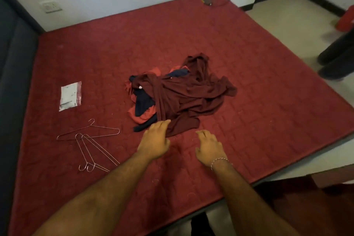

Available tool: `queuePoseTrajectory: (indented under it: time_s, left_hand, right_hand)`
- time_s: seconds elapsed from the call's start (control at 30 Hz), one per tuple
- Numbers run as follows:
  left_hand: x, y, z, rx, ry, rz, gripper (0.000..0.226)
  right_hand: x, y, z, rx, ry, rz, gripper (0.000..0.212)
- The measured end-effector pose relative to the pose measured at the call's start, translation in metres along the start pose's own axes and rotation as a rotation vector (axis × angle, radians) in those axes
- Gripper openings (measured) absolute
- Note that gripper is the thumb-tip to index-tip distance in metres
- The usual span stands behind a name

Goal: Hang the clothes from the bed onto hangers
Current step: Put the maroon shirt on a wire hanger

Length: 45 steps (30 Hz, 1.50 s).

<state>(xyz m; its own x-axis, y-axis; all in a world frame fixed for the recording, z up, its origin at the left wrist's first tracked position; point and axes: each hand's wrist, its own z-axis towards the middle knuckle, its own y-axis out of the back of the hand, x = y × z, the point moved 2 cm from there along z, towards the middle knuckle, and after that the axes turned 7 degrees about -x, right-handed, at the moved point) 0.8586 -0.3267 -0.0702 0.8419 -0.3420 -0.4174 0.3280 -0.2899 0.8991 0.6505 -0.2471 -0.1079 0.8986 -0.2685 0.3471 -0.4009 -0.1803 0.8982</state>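
Clothes lie in one tangled heap at the centre of the frame, on the red quilted bed: a maroon garment sprawls over navy and orange-red pieces, so we cannot count them. Our left hand reaches in from the lower centre, fingers extended and relaxed, the tips touching the near edge of the maroon cloth without gripping it. Our right hand hovers just right of it, over bare mattress near the heap, fingers loosely spread and holding nothing; a bracelet sits on that wrist.

We judge the main risk to be the tangle itself. A long maroon strip crosses the navy piece, so lifting the top garment by one edge could drag the others along or pull it up twisted, which would make finding its neck and shoulders slow. The maroon cloth also nearly matches the bed, so an edge is easy to misjudge.

Three wire hangers lie at the lower left of the frame, well apart from the heap. They overlap, two with their hooks side by side, and we expect them to snag when one is picked up. Above them, at the left, lies a clear plastic pouch. At the upper right of the bed sits a small dark device with a cable. Another person's legs stand at the right edge. Nothing lies between our hands and the heap.
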Motion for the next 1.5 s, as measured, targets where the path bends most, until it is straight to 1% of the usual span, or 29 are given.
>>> queuePoseTrajectory:
  time_s: [0.07,0.17,0.3,0.4,0.5,0.6,0.73,0.77,0.8,0.83,0.87,0.93,0.97,1.0,1.03,1.1,1.13,1.17,1.2,1.27,1.3,1.33,1.37,1.4,1.43,1.47,1.5]
  left_hand:
    - [-0.006,-0.008,0.018,0.034,0.031,0.036,0.076]
    - [-0.008,-0.021,0.036,0.069,0.026,0.094,0.076]
    - [0.006,-0.047,0.043,0.082,0.119,0.084,0.075]
    - [0.021,-0.064,0.036,0.063,0.215,0.018,0.075]
    - [0.039,-0.08,0.021,0.013,0.287,-0.084,0.075]
    - [0.053,-0.091,0.0,-0.019,0.327,-0.155,0.072]
    - [0.07,-0.099,-0.028,-0.029,0.391,-0.23,0.071]
    - [0.077,-0.103,-0.032,-0.037,0.414,-0.249,0.07]
    - [0.083,-0.105,-0.034,-0.052,0.457,-0.289,0.067]
    - [0.085,-0.105,-0.033,-0.094,0.548,-0.384,0.058]
    - [0.083,-0.102,-0.031,-0.165,0.704,-0.549,0.045]
    - [0.071,-0.094,-0.024,-0.305,1.092,-1.032,0.025]
    - [0.062,-0.09,-0.017,-0.328,1.25,-1.277,0.018]
    - [0.055,-0.088,-0.01,-0.311,1.334,-1.446,0.018]
    - [0.045,-0.08,-0.005,-0.278,1.369,-1.547,0.023]
    - [0.024,-0.066,0.008,-0.189,1.329,-1.604,0.031]
    - [0.013,-0.059,0.018,-0.171,1.274,-1.576,0.027]
    - [0.002,-0.053,0.029,-0.178,1.214,-1.553,0.018]
    - [-0.009,-0.04,0.039,-0.214,1.127,-1.481,0.016]
    - [-0.02,-0.02,0.056,-0.323,0.922,-1.317,0.037]
    - [-0.024,-0.008,0.062,-0.355,0.838,-1.254,0.046]
    - [-0.026,0.003,0.064,-0.363,0.758,-1.21,0.051]
    - [-0.031,0.017,0.061,-0.348,0.669,-1.19,0.048]
    - [-0.034,0.029,0.053,-0.309,0.597,-1.184,0.042]
    - [-0.039,0.041,0.041,-0.278,0.524,-1.199,0.04]
    - [-0.041,0.051,0.028,-0.219,0.465,-1.242,0.043]
    - [-0.042,0.053,0.013,-0.158,0.444,-1.298,0.045]
  right_hand:
    - [-0.014,-0.005,0.031,0.043,0.006,-0.016,0.066]
    - [-0.022,-0.021,0.07,0.13,0.083,-0.103,0.064]
    - [-0.007,-0.068,0.115,0.243,0.119,-0.048,0.058]
    - [0.002,-0.108,0.139,0.338,0.133,-0.065,0.056]
    - [0.001,-0.146,0.162,0.419,0.158,-0.181,0.057]
    - [-0.004,-0.175,0.184,0.424,0.19,-0.299,0.051]
    - [-0.007,-0.178,0.207,0.442,0.215,-0.376,0.062]
    - [-0.003,-0.174,0.212,0.452,0.217,-0.334,0.062]
    - [0.001,-0.17,0.215,0.469,0.211,-0.206,0.058]
    - [0.006,-0.164,0.215,0.497,0.191,0.0,0.05]
    - [0.012,-0.152,0.21,0.508,0.171,0.248,0.039]
    - [0.027,-0.118,0.182,0.494,0.088,0.687,0.014]
    - [0.035,-0.098,0.165,0.492,0.065,0.815,0.017]
    - [0.042,-0.08,0.148,0.493,0.05,0.903,0.024]
    - [0.049,-0.06,0.127,0.506,0.035,0.963,0.03]
    - [0.057,-0.029,0.093,0.547,-0.026,1.064,0.037]
    - [0.058,-0.017,0.08,0.577,-0.07,1.114,0.039]
    - [0.059,-0.006,0.069,0.592,-0.114,1.146,0.041]
    - [0.058,0.006,0.061,0.576,-0.15,1.151,0.043]
    - [0.056,0.022,0.054,0.483,-0.229,1.127,0.039]
    - [0.055,0.03,0.054,0.416,-0.281,1.105,0.034]
    - [0.052,0.035,0.058,0.348,-0.348,1.096,0.027]
    - [0.051,0.044,0.06,0.285,-0.424,1.115,0.021]
    - [0.049,0.047,0.065,0.24,-0.514,1.175,0.022]
    - [0.046,0.048,0.069,0.224,-0.607,1.252,0.028]
    - [0.05,0.051,0.072,0.232,-0.662,1.331,0.035]
    - [0.054,0.05,0.077,0.29,-0.677,1.38,0.041]
